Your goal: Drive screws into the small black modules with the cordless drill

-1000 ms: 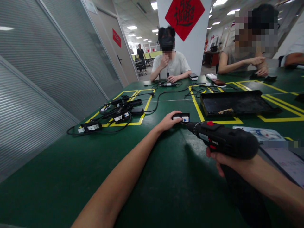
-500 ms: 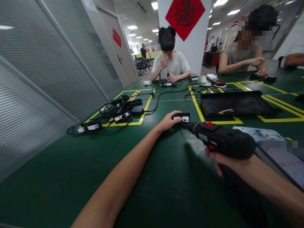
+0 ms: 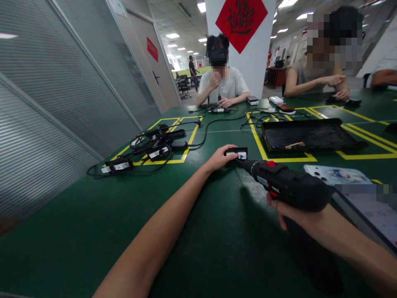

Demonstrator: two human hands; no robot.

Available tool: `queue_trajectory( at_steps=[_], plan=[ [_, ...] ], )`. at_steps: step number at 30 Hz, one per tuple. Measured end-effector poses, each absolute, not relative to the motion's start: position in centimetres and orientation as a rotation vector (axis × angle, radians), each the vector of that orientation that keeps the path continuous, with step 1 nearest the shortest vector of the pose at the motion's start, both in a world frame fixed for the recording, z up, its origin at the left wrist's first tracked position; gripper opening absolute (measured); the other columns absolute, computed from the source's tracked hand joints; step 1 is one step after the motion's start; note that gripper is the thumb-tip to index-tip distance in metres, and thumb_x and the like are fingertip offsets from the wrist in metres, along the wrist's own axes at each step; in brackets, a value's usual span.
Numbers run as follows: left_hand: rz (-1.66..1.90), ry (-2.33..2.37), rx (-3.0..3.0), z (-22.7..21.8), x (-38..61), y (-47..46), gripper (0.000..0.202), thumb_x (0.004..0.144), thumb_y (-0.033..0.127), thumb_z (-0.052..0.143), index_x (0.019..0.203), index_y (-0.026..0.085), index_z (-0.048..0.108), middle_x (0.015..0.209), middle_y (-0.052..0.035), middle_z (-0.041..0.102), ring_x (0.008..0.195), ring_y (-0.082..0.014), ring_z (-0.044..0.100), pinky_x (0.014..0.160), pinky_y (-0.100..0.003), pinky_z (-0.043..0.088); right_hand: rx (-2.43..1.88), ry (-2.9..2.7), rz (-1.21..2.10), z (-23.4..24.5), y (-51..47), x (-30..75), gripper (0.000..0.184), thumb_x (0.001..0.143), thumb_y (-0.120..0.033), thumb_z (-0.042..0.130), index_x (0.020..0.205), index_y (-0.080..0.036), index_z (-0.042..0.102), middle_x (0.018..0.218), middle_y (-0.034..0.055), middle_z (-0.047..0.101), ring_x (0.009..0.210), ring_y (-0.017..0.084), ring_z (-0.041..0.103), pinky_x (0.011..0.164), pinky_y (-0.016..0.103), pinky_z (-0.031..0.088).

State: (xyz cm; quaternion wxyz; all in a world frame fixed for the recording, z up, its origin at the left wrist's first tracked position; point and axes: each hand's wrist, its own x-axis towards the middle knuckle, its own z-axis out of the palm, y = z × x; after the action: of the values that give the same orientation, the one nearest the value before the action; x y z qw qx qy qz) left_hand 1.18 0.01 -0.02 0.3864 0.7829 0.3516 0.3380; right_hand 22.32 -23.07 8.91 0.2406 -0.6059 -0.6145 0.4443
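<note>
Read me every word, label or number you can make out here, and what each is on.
Nothing here reads clearly.
Red diamond poster on the pillar: one black brush character, cropped, illegible.
Red sign on the door: too small.
White label on the black block under the left hand: too small.
White labels on the adapters: blurred.
Drill in the right hand: no readable marking.

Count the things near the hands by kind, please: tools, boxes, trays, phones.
Power screwdriver, in right hand: 1
Small black box, under left hand: 1
Black tray: 1
Phone: 1
Total: 4
</note>
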Motion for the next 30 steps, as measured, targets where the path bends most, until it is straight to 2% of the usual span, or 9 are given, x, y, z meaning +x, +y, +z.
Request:
queue_trajectory(
  at_steps=[3,8,13,18,21,24,30],
  plan=[
    [0.869,0.902,1.99,0.1,1.2,0.0,0.051,0.076,0.04,0.061,0.119,0.015,0.054,0.113,-0.0084,0.062,0.096,-0.0205,0.06,0.087,-0.032,0.046,-1.726,-1.734,1.138,8.9,-23.1,22.0,0.041,0.086,-0.05,0.046,0.058,-0.023,0.057,0.065,0.0044,0.063,0.068,0.021,0.059,0.06,0.036,0.041],
    [0.849,0.91,1.996,0.3,1.1,0.0,0.051,0.076,0.04,0.061,0.119,0.014,0.055,0.113,-0.0088,0.062,0.097,-0.0207,0.059,0.087,-0.032,0.046,-1.712,-1.741,1.133,8.6,-23.2,22.0,0.042,0.086,-0.05,0.046,0.056,-0.023,0.058,0.061,0.0034,0.062,0.06,0.019,0.057,0.058,0.034,0.042],
    [0.867,0.894,1.982,0.2,1.1,0.0,0.05,0.075,0.039,0.062,0.118,0.014,0.055,0.114,-0.0088,0.062,0.099,-0.021,0.059,0.089,-0.033,0.046,-1.505,-1.629,1.226,8.9,-23.4,21.9,0.021,0.084,-0.041,0.053,0.085,-0.024,0.066,0.059,0.0016,0.063,0.058,0.02,0.063,0.055,0.033,0.048],
    [0.866,0.891,1.966,0.3,1.1,0.0,0.051,0.075,0.04,0.062,0.118,0.014,0.055,0.114,-0.0085,0.062,0.1,-0.0211,0.059,0.089,-0.034,0.045,-1.447,-1.577,1.294,9.8,-23.3,21.5,0.028,0.082,-0.036,0.055,0.107,-0.026,0.06,0.063,0.0003,0.064,0.058,0.02,0.065,0.053,0.033,0.051],
    [0.861,0.89,1.959,0.3,1.1,-0.1,0.051,0.075,0.04,0.062,0.118,0.014,0.054,0.114,-0.0086,0.062,0.099,-0.021,0.059,0.089,-0.034,0.045,-1.444,-1.554,1.315,10.0,-23.3,21.4,0.031,0.082,-0.034,0.055,0.112,-0.027,0.057,0.068,0.0001,0.066,0.057,0.019,0.066,0.052,0.032,0.052],
    [0.842,0.917,1.959,0.5,1.1,-0.2,0.051,0.075,0.039,0.062,0.119,0.015,0.054,0.115,-0.0083,0.061,0.1,-0.0208,0.059,0.09,-0.033,0.045,-1.442,-1.57,1.296,9.8,-23.3,21.5,0.027,0.082,-0.034,0.055,0.108,-0.026,0.059,0.064,-0.0004,0.064,0.056,0.019,0.065,0.052,0.032,0.052],
    [0.841,0.928,1.968,0.9,1.1,-0.5,0.051,0.075,0.039,0.062,0.119,0.014,0.054,0.115,-0.0083,0.061,0.098,-0.0204,0.058,0.088,-0.032,0.046,-1.502,-1.616,1.25,9.1,-23.5,21.9,0.017,0.082,-0.034,0.054,0.085,-0.023,0.066,0.055,0.0007,0.062,0.055,0.021,0.064,0.052,0.034,0.051]
  ],
)
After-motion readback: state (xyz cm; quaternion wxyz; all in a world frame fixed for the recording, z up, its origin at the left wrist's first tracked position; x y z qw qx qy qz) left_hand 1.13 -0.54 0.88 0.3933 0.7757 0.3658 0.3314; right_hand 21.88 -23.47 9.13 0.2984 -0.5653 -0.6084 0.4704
